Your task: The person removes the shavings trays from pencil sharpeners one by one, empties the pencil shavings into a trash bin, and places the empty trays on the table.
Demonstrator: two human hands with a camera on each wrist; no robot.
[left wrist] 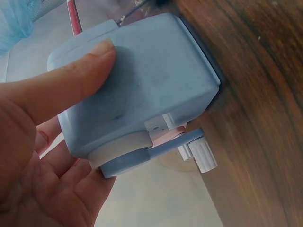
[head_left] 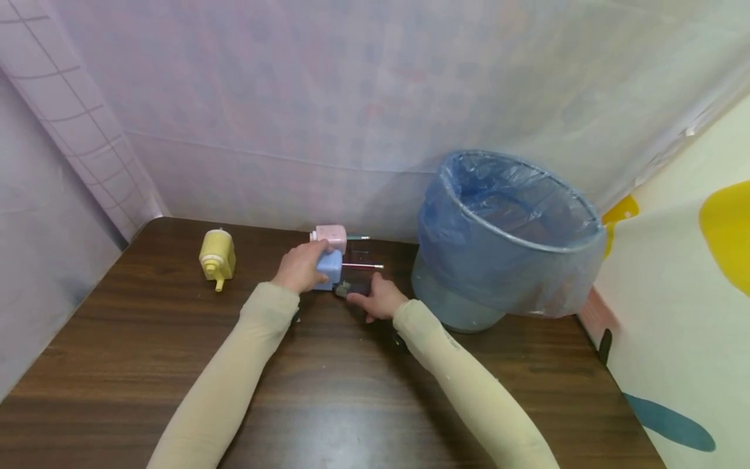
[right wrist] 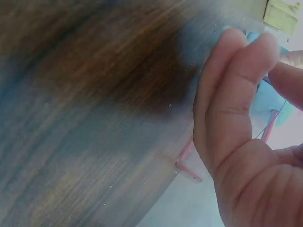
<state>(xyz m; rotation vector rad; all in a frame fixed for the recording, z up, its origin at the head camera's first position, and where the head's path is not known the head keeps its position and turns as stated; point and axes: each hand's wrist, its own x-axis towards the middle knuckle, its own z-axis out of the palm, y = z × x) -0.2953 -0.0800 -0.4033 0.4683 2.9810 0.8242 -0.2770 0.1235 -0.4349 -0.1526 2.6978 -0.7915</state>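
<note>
My left hand (head_left: 301,266) grips a blue crank pencil sharpener (left wrist: 142,71), thumb on top and fingers beneath in the left wrist view. Its crank handle (left wrist: 203,153) hangs at the near end there. A red-striped pencil (head_left: 362,265) sticks out of its right end. Beside that end, my right hand (head_left: 382,298) holds between thumb and fingers a small dark piece, apparently the shavings drawer, with a grey clump (head_left: 342,289) at its left. In the right wrist view the curved fingers (right wrist: 232,94) hide most of it. Just behind lies a pink sharpener (head_left: 330,237) with a green pencil (head_left: 358,238).
A yellow crank sharpener (head_left: 217,255) stands at the left on the brown wooden table (head_left: 316,404). Close to the right hand is a large bin (head_left: 451,303) lined with a blue plastic bag (head_left: 504,260). A curtain (head_left: 281,117) hangs behind the table.
</note>
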